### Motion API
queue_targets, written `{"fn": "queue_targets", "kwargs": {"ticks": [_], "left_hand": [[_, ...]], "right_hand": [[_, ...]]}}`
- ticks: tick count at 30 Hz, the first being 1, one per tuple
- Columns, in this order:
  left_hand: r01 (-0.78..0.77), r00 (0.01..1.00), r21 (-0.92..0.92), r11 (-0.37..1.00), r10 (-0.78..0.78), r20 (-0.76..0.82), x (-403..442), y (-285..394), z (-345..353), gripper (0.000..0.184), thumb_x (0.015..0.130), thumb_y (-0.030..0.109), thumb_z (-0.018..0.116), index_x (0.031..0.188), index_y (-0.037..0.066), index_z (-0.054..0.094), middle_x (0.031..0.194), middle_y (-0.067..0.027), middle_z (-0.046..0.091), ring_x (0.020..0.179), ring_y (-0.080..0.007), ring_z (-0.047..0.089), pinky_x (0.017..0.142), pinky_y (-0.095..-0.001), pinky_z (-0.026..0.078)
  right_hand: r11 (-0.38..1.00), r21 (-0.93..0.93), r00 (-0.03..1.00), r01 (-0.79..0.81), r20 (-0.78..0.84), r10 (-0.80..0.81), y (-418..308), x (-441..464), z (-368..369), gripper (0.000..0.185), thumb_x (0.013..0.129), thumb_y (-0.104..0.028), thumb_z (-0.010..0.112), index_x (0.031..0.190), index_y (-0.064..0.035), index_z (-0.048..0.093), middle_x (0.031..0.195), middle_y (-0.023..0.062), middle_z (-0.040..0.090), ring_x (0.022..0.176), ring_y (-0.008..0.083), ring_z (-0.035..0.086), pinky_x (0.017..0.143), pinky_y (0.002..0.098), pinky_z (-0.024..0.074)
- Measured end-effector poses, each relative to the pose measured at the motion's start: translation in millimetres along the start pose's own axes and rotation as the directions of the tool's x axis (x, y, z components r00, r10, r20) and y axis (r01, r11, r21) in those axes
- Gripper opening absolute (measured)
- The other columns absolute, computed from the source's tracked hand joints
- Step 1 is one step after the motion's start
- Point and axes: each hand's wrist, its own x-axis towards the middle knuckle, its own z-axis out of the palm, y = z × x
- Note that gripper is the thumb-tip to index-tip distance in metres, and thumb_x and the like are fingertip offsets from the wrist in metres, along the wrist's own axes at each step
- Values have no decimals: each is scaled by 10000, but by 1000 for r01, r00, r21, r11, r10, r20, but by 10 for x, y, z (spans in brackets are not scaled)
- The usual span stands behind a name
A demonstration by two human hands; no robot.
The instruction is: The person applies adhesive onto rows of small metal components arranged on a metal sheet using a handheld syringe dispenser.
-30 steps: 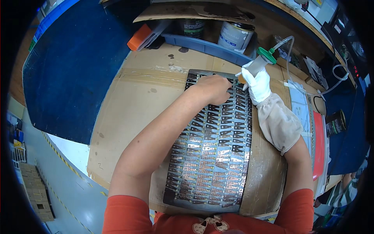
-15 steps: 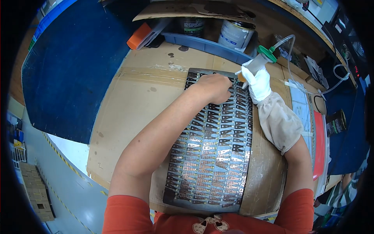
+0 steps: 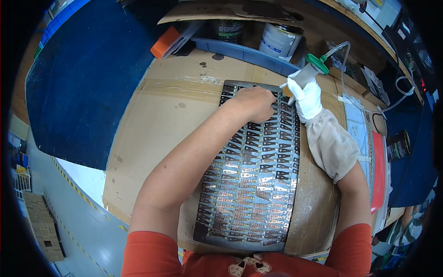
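A: Which way does the syringe point?
B: Clear syringe with a green cap (image 3: pixel 310 74) sits on a slant: cap up and right, working end down-left at the far right corner of the grey rectangular metal plate (image 3: pixel 202 233). White-gloved right hand (image 3: pixel 308 99) is wrapped around the barrel. Bare left hand (image 3: pixel 256 104) is over the plate's far end, fingers curled; can't tell if they pinch anything.
A: Plate?
B: Long axis runs near-to-far, far end leaning slightly right. Carries rows of small dark tapered pieces (image 3: pixel 281 175).
A: Surface, room?
B: Brown cardboard-covered table (image 3: pixel 152 115). Blue plastic tray (image 3: pixel 249 55) behind, white-grey metal tin (image 3: pixel 277 44) in it. Dark blue panel (image 3: pixel 87 83) left, grey floor (image 3: pixel 99 231) beyond.
A: Hard to see?
B: Syringe tip's lost at the glove. Left fingertips hidden. Glare washes out the plate's near half. Green-and-white striped clothing (image 3: pixel 408 233), lower right, is cut off.
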Motion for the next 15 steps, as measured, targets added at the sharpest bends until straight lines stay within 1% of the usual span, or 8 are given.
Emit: {"fn": "queue_targets", "kwargs": {"ticks": [3, 6, 9, 12, 15], "left_hand": [[3, 1000, -7, 1000, -3, 3, 2, 3, 1, 381, 832, 256, 529, 1175, 94, 568, 1120, -155, 591, 1067, -293, 544, 920, -396, 424], [2, 1000, -6, 1000, -2, 1, 5, 2, 4, 383, 830, 256, 528, 1175, 94, 568, 1120, -155, 591, 1064, -294, 546, 920, -396, 424], [-3, 1000, -5, 1000, 3, -9, 10, -12, 18, 387, 830, 256, 526, 1178, 91, 565, 1119, -157, 591, 1059, -297, 548, 919, -395, 425], [-20, 999, -15, 1000, 20, -26, -6, -17, 20, 389, 829, 254, 525, 1179, 90, 564, 1107, -162, 596, 1049, -301, 553, 915, -393, 427], [-43, 998, -35, 998, 41, -54, -47, -29, 28, 384, 827, 249, 524, 1174, 89, 570, 1090, -166, 603, 1035, -304, 560, 909, -392, 429]], "right_hand": [[992, 56, 993, -115, 42, 113, -30, -9, -19, 215, 794, -139, 644, 943, -25, 540, 767, 64, 627, 639, 113, 596, 463, 228, 453], [990, 60, 991, -130, 45, 128, 1, -1, -34, 214, 792, -135, 644, 940, -21, 541, 771, 65, 625, 641, 116, 598, 468, 229, 454], [999, 1, 999, 40, -17, -40, 87, 23, -18, 212, 789, -131, 645, 938, -23, 541, 775, 64, 622, 640, 111, 593, 460, 228, 449], [995, 84, 998, -60, 7, 60, -15, 15, -35, 214, 787, -134, 646, 941, -29, 539, 775, 68, 622, 639, 105, 587, 438, 220, 437], [981, 123, 988, -152, 31, 150, -159, -68, -41, 224, 787, -141, 646, 949, -32, 535, 778, 66, 613, 633, 103, 578, 431, 219, 436]]}}
